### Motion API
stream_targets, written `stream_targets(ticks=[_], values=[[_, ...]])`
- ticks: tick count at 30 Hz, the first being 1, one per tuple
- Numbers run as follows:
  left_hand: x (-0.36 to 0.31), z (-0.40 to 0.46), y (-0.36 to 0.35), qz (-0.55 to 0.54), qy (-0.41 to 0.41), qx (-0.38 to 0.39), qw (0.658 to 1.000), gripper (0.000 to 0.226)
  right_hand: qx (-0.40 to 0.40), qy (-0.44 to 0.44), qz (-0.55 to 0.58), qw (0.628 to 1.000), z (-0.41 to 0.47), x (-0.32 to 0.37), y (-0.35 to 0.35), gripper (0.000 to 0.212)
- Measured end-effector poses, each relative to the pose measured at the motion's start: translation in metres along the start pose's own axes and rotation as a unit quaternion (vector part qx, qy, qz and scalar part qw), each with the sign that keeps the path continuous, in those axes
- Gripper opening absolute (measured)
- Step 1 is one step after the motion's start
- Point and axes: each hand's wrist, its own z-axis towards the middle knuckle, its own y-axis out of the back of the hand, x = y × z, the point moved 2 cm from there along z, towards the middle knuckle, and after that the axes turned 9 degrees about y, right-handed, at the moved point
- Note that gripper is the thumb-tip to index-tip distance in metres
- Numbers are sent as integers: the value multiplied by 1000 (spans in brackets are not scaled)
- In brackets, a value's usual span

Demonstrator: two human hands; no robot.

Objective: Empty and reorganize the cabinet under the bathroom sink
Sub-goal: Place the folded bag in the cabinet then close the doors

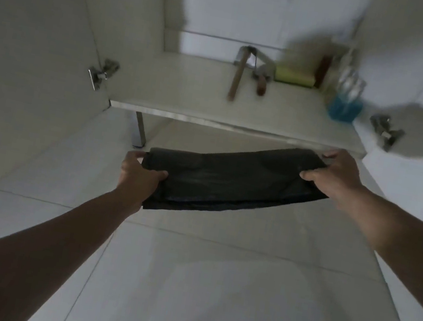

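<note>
Two hands grip one folded black plastic bag [232, 178], flat and long, held in the air over the pale tiled floor [184, 282], just in front of the open cabinet.

Left hand [138, 173]: clamped on the bag's left end, thumb on top, fingers beneath.
Right hand [336, 178]: clamped on the bag's right end, thumb on top, that end held slightly higher.

Cabinet shelf [177, 90], white, both doors swung open, a metal hinge [102, 72] on the left and another [386, 130] on the right. Contents, all toward the back right:
- hammer [238, 75] with wooden handle, head to the rear;
- second small tool [260, 80] with a brown handle, just beside it, blurred;
- yellow-green sponge [294, 76];
- clear bottles [346, 99], one holding blue liquid, in the right corner.

Metal leg [140, 128] stands under the shelf's left front.
</note>
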Motion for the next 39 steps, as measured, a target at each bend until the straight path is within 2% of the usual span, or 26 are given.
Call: stream_targets(ticks=[5, 8, 10, 18, 23, 27, 30, 32, 34, 36, 38, 39], values=[[-71, 21, 31, -37, -32, -34, 998, 61, -22, 21, 6, 1000, 42, 92, 0, 57], [-97, 38, 43, -46, -49, -57, 996, 67, -6, 45, -22, 999, 58, 135, -4, 32], [-109, 51, 47, -33, -59, -64, 996, 71, -6, 59, -44, 997, 73, 154, -10, 23], [-139, 133, 35, -19, -77, -102, 992, 70, -5, 97, -61, 993, 182, 185, -75, 50], [-148, 195, 14, 2, -56, -139, 989, 50, -3, 120, -43, 992, 255, 193, -127, 50], [-145, 248, 2, 30, -45, -170, 984, 43, 18, 151, -36, 988, 313, 193, -178, 32], [-139, 280, -4, 65, -51, -196, 977, 41, 18, 162, -22, 986, 352, 188, -215, 39], [-134, 296, -6, 110, -62, -200, 972, 41, 25, 184, -52, 981, 365, 183, -239, 41], [-127, 306, -9, 216, -65, -195, 954, 50, 21, 220, -132, 966, 371, 178, -261, 42], [-119, 309, -12, 364, -66, -208, 906, 62, -7, 256, -214, 943, 364, 176, -273, 31], [-114, 304, -15, 442, -123, -233, 857, 67, -6, 286, -277, 917, 347, 175, -281, 20], [-112, 302, -18, 453, -167, -232, 844, 69, 18, 286, -304, 909, 335, 175, -283, 23]])
